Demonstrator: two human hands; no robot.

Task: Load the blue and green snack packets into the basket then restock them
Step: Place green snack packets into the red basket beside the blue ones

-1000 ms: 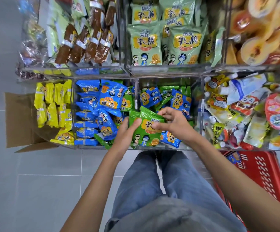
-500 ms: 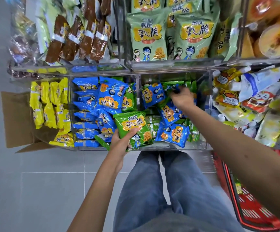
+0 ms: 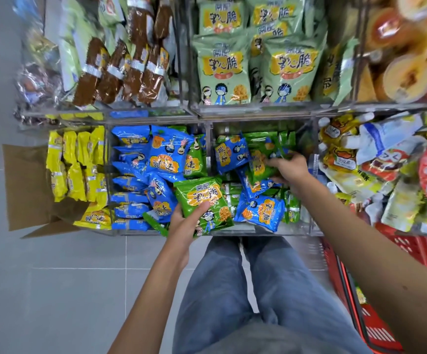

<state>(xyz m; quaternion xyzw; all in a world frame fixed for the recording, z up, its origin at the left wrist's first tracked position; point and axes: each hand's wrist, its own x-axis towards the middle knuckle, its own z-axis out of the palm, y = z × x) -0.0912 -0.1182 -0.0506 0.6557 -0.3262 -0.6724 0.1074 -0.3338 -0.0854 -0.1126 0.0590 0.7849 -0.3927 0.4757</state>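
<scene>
My left hand (image 3: 185, 223) grips a stack of green snack packets (image 3: 203, 200) at the front edge of the clear shelf bin (image 3: 255, 229), thumb across the top packet. Deeper in the same bin, my right hand (image 3: 287, 167) pinches another green packet (image 3: 262, 159) among blue snack packets (image 3: 261, 209). More blue packets (image 3: 163, 154) fill the bin to the left. The red basket (image 3: 355, 290) stands on the floor at my right, partly hidden by my right arm.
Yellow packets (image 3: 75, 164) and an open cardboard box (image 3: 26, 190) are at the left. Pale green large bags (image 3: 223, 65) and brown snack sticks (image 3: 120, 72) fill the upper shelf. Mixed pouches (image 3: 386, 169) crowd the right bin. Grey floor tiles lie below.
My right hand left the green stack, reached to the back of the bin, then drew slightly nearer holding a green packet. My left hand keeps the stack at the bin's front.
</scene>
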